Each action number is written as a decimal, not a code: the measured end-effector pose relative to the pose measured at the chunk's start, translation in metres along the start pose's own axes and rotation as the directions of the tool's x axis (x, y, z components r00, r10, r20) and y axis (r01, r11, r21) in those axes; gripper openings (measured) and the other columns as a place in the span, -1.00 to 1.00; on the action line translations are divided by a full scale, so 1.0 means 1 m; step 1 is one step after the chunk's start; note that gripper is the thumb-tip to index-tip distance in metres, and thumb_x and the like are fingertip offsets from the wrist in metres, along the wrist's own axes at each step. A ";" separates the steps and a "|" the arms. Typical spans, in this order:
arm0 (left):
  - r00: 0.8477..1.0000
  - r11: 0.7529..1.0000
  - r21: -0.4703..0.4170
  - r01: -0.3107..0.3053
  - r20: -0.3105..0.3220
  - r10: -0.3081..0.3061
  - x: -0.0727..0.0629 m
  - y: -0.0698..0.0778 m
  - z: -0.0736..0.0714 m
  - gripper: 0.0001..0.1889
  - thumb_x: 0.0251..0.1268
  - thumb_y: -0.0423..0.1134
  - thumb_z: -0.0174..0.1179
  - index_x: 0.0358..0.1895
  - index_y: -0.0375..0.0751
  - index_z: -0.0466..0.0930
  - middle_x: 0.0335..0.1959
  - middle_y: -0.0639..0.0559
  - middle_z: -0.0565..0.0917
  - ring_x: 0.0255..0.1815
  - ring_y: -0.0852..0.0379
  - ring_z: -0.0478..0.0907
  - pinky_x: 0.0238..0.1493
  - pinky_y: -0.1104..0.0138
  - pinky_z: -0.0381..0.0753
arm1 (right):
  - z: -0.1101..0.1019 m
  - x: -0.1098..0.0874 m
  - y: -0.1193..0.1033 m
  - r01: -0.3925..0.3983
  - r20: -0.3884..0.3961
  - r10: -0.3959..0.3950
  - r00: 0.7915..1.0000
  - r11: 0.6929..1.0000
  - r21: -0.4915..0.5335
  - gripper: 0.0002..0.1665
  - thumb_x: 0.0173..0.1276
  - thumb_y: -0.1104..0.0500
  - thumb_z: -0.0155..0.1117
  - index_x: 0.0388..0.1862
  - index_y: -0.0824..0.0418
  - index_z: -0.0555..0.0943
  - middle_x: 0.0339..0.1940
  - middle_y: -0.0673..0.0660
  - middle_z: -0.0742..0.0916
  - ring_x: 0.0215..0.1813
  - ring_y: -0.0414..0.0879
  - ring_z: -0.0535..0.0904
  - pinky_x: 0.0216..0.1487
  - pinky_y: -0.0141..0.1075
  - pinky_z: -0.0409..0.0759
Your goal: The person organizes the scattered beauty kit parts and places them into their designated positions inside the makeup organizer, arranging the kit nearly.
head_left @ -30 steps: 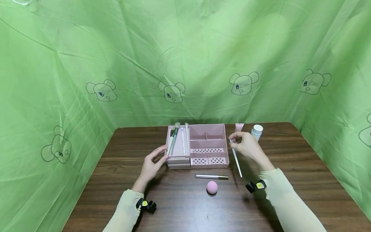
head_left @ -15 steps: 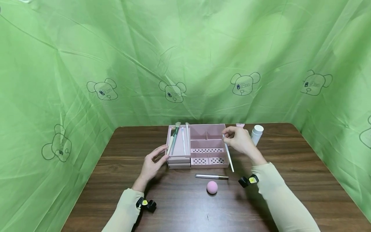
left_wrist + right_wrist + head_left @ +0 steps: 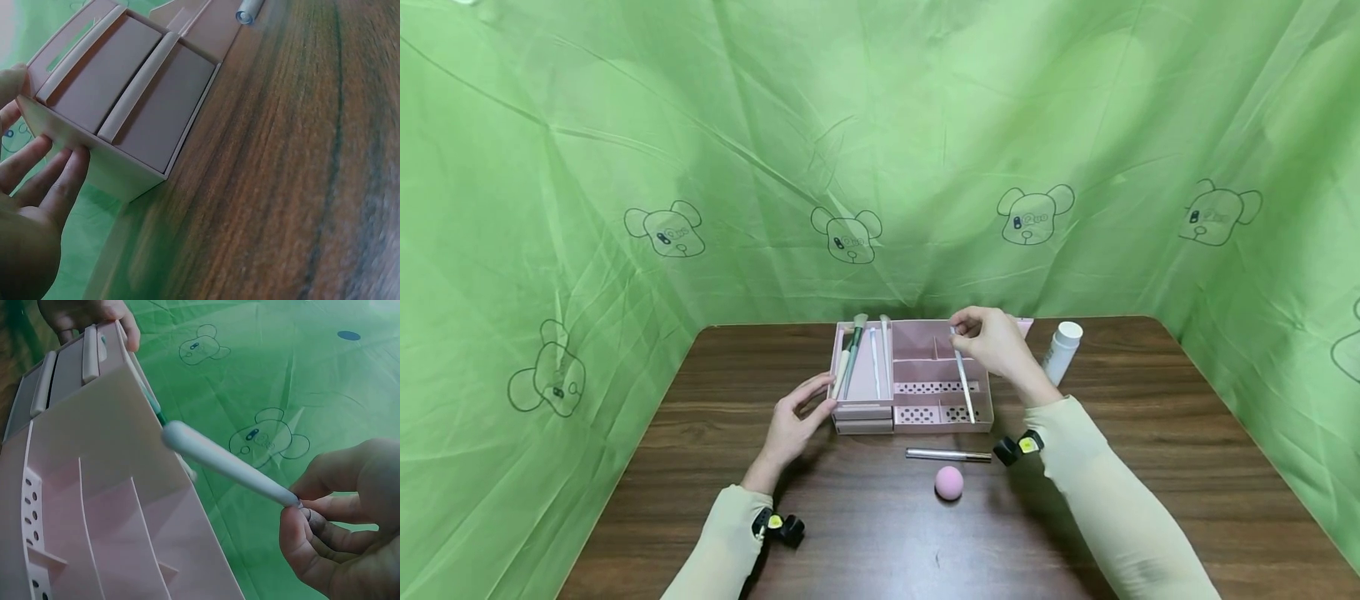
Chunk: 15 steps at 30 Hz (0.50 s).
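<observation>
A wooden table bears a pink organizer; the left hand, fingers loosely extended, touches its left side. The right hand, thumb and fingertips together, pinches 1 slim white stick over the organizer's right half.

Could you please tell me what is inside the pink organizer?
Makeup brushes, one green-handled, lie in its top-left tray. Both drawers below are closed, so their contents cannot be seen. The right hand covers part of the right-hand compartments.
</observation>
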<state>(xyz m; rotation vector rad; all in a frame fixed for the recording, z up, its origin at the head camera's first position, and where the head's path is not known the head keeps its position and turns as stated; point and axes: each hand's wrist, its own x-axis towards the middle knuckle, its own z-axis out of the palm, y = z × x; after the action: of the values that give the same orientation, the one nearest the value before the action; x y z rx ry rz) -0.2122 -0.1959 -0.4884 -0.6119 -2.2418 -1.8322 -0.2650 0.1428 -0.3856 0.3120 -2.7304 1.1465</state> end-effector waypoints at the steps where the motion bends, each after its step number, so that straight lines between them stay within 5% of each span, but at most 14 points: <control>1: 1.000 1.000 -0.001 0.003 0.002 -0.003 0.000 0.000 0.000 -0.61 0.28 -0.43 0.25 0.16 -0.47 0.53 0.25 -0.33 0.52 0.23 -0.22 0.50 0.22 0.44 0.54 | 0.001 0.001 -0.001 0.001 -0.002 -0.001 1.000 1.000 -0.004 -0.78 0.17 0.14 0.33 -0.17 0.06 0.71 -0.34 -0.01 0.74 -0.29 -0.12 0.66 -0.23 -0.27 0.60; 15: 1.000 1.000 -0.012 0.022 0.003 -0.022 0.000 0.001 0.000 -0.61 0.29 -0.42 0.25 0.16 -0.47 0.53 0.26 -0.31 0.51 0.23 -0.23 0.50 0.26 0.17 0.55 | 0.021 0.023 -0.021 0.012 0.001 -0.012 1.000 0.999 0.045 -0.77 0.14 0.19 0.31 -0.18 0.05 0.71 -0.35 -0.03 0.75 -0.30 -0.13 0.66 -0.21 -0.26 0.64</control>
<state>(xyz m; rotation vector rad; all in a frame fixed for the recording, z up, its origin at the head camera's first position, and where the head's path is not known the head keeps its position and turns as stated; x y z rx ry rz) -0.2120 -0.1961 -0.4873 -0.5942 -2.2499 -1.8569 -0.2833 0.1107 -0.3800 0.3351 -2.7030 1.2060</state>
